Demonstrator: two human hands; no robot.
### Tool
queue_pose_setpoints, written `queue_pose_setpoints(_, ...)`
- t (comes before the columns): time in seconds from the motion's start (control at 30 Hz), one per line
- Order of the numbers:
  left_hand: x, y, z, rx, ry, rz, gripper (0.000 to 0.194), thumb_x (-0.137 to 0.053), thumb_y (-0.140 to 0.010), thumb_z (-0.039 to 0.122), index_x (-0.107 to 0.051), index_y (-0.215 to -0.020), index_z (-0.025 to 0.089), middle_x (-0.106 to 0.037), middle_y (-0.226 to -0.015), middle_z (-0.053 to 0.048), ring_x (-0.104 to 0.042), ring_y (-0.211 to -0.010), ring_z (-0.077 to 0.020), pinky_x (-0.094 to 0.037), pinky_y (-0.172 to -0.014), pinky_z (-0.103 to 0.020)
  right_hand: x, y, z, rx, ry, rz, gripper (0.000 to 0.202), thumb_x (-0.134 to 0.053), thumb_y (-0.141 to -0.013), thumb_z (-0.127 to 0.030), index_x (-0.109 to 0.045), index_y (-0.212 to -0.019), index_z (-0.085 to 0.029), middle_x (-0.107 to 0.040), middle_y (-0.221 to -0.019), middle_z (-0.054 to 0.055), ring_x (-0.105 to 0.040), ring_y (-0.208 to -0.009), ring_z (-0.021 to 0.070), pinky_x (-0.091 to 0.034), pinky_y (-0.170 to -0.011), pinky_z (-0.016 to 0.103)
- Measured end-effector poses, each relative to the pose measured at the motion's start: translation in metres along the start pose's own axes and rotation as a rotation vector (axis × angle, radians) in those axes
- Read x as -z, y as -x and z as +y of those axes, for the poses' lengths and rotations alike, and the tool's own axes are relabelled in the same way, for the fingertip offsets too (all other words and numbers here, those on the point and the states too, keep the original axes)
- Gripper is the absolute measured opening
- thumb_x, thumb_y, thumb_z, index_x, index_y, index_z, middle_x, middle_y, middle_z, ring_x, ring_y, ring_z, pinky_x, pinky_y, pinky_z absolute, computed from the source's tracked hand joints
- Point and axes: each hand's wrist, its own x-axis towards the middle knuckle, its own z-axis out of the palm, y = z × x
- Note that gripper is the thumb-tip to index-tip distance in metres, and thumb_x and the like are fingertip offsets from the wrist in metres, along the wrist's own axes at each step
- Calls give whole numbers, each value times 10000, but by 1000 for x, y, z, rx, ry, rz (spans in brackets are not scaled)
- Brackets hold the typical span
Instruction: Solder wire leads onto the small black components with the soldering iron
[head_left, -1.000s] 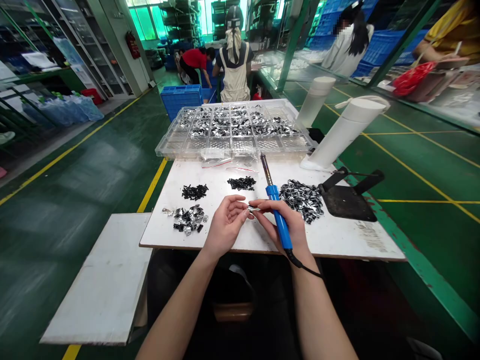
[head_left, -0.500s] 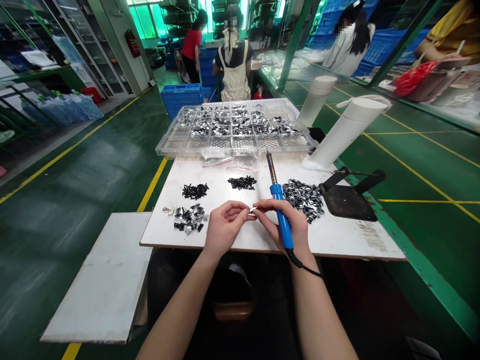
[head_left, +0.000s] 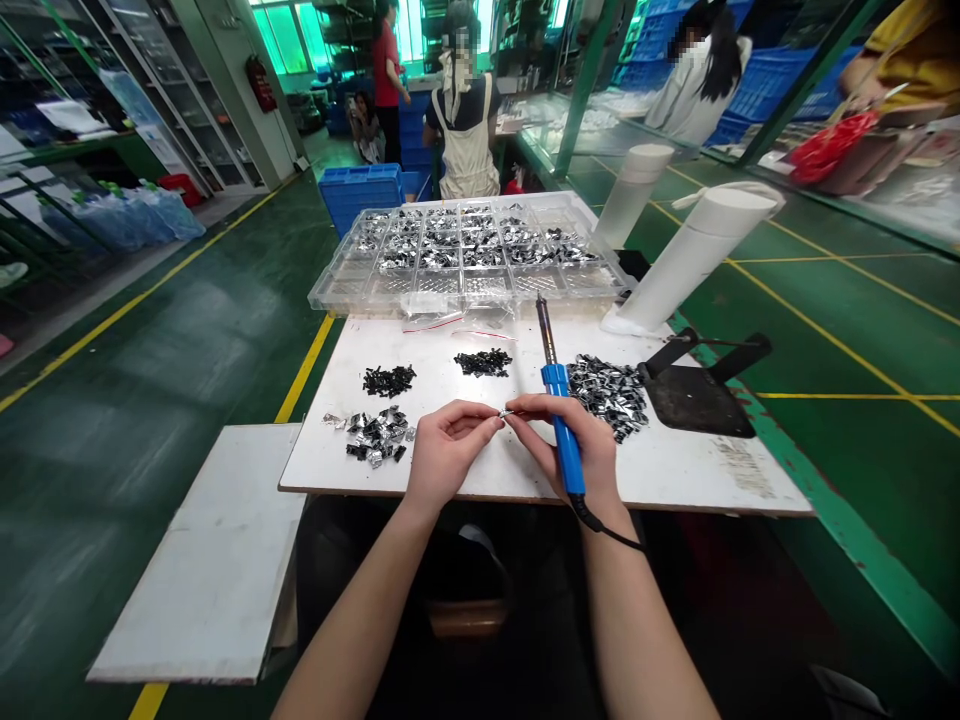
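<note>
My left hand (head_left: pixel 444 452) is closed, its thumb and forefinger pinching a tiny silvery piece (head_left: pixel 504 413) above the white board (head_left: pixel 480 475). From the other side, the fingertips of my right hand (head_left: pixel 598 452) pinch at the same piece. A soldering iron (head_left: pixel 568 455) with a blue handle is also held in my right hand, its metal tip pointing up and away from me. Left of my left hand lies a heap of silver-and-black foil bits (head_left: pixel 377 436). A larger heap of silvery-black pieces (head_left: pixel 609 396) lies just beyond my right hand.
Two small piles of black parts, a left pile (head_left: pixel 388 380) and a middle pile (head_left: pixel 484 362), lie farther back. Behind them stands a clear compartment tray (head_left: pixel 352 292) of silvery pieces. At right are a black metal stand (head_left: pixel 697 400) and white cylinders (head_left: pixel 694 255). Co-workers are beyond.
My fingertips have shifted slightly around the small piece, which shows less of its pale surface now. The soldering iron stays in my right hand. A co-worker in red has moved in the background.
</note>
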Motion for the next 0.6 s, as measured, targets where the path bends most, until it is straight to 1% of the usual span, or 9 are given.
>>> queue_pose_setpoints(0.13,1,0,-1,-30,3,11,146,-818,-747,267,-776,-826,151,-791,-863,-75,-753,-861,-217,-601,-857,-334,0,-1,-1,3,-4,-34,189,-709,-906,-185,-673,-1073,-265,-766,-1007,33,-757,-877,194,-638,-809,340)
queue_pose_setpoints(0.27,0,0,-1,-51,2,17,125,-813,-746,256,-777,-809,155,-790,-856,-69,-747,-854,-212,-601,-854,-333,1,-1,-1,10,-6,-36,205,-718,-894,-165,-672,-1067,-266,-764,-998,27,-753,-862,186,-629,-797,327)
queue_pose_setpoints(0.4,-1,1,-1,-33,5,27,121,-815,-736,248,-779,-801,154,-801,-847,-71,-759,-843,-220,-611,-844,-338,1,-1,0,16,1,-39,199,-718,-892,-162,-671,-1058,-261,-760,-997,25,-747,-844,178,-626,-791,328)
queue_pose_setpoints(0.6,-2,1,0,-3,-17,33,117,-814,-738,237,-768,-803,153,-801,-840,-72,-770,-818,-225,-623,-798,-325,-1,0,1,-30,-55,-55,181,-708,-904,-182,-674,-1063,-261,-756,-1007,29,-761,-876,193,-649,-783,334)
